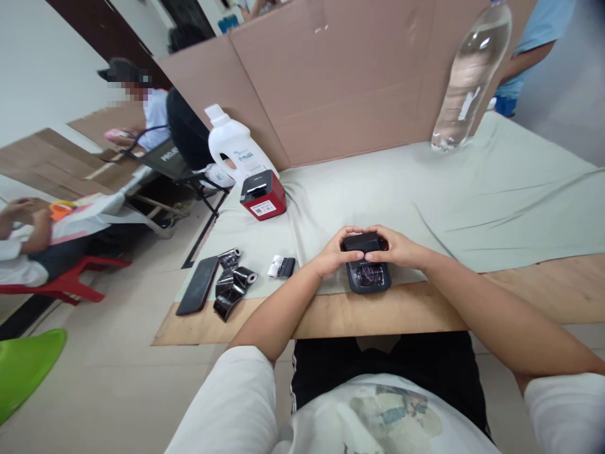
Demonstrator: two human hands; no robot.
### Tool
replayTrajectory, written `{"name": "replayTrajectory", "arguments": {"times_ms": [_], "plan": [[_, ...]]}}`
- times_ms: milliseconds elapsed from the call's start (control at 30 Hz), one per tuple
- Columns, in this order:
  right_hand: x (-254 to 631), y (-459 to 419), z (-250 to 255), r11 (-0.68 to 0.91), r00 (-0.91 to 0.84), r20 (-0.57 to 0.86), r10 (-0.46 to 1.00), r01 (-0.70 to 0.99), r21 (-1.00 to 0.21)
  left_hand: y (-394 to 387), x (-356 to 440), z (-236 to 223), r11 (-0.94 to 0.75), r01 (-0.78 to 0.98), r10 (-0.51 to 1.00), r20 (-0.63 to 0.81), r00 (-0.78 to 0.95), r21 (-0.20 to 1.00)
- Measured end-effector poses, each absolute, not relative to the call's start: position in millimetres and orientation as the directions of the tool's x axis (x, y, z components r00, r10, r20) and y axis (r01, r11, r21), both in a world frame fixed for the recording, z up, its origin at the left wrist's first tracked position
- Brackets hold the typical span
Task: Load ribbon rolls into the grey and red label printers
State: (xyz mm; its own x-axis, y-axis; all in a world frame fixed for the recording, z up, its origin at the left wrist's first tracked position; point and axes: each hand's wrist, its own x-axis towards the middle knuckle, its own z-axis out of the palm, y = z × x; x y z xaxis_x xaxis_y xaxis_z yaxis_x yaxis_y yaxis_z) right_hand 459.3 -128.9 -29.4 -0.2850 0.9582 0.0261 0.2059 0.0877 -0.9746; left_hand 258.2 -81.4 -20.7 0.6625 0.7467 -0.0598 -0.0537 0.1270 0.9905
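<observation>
Near the front edge of the table, a small black label printer (370, 277) rests with its front part facing me. Dark, shiny crinkled film shows in its front opening. My left hand (336, 253) is wrapped around the raised black upper part from the left, thumb pressed on its near face. From the other side my right hand (399, 247) grips the same part, the two thumbs almost meeting. To the left lie a white and a black small roll (282, 266), then unrolled black film ribbon (231, 284) with its spools, and a dark smartphone (198, 285).
A red and black box (263, 195) stands before a white jug (236, 145) at the back left. A tall clear bottle (472, 79) leans by the cardboard partition (350, 82). Other people sit at the left; another stands behind the partition.
</observation>
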Motion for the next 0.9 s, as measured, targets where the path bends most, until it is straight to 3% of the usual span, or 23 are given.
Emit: {"name": "replayTrajectory", "arguments": {"times_ms": [167,267,367,500,600,700,767,900], "plan": [[455.1,-124.7,-34.3,0.002,-0.140,-0.002,0.990,0.031,-1.000,-78.5,261.5,-23.2,0.255,-0.180,0.871,-0.144,0.470,0.950],[454.6,-125.9,-34.4,-0.157,-0.223,-0.132,0.966,-0.099,-0.983,-73.5,263.9,-27.2,0.310,-0.312,0.921,-0.202,0.335,0.898],[451.4,-128.9,-36.6,-0.216,-0.271,-0.165,0.948,-0.169,-0.962,-69.9,265.2,-31.5,0.305,-0.372,0.939,-0.211,0.271,0.877],[458.9,-116.9,-36.2,-0.204,-0.180,-0.164,0.970,-0.233,-0.951,-70.0,265.0,-33.9,0.287,-0.287,0.937,-0.206,0.282,0.914],[495.2,-85.4,-25.2,-0.150,-0.022,-0.149,0.989,-0.238,-0.960,-69.7,264.7,-32.8,0.313,-0.121,0.908,-0.260,0.328,0.942],[556.4,-48.4,-11.8,-0.086,0.306,-0.126,0.944,-0.139,-0.986,-67.8,265.4,-31.5,0.319,0.045,0.879,-0.313,0.361,0.947],[599.2,-32.6,-6.8,-0.178,0.566,-0.096,0.819,0.091,-0.980,-66.6,266.5,-31.3,0.315,0.093,0.872,-0.326,0.365,0.945],[661.0,-33.7,-5.9,-0.296,0.692,-0.016,0.722,0.288,-0.911,-64.6,268.8,-32.2,0.323,0.112,0.872,-0.342,0.351,0.940]]}}
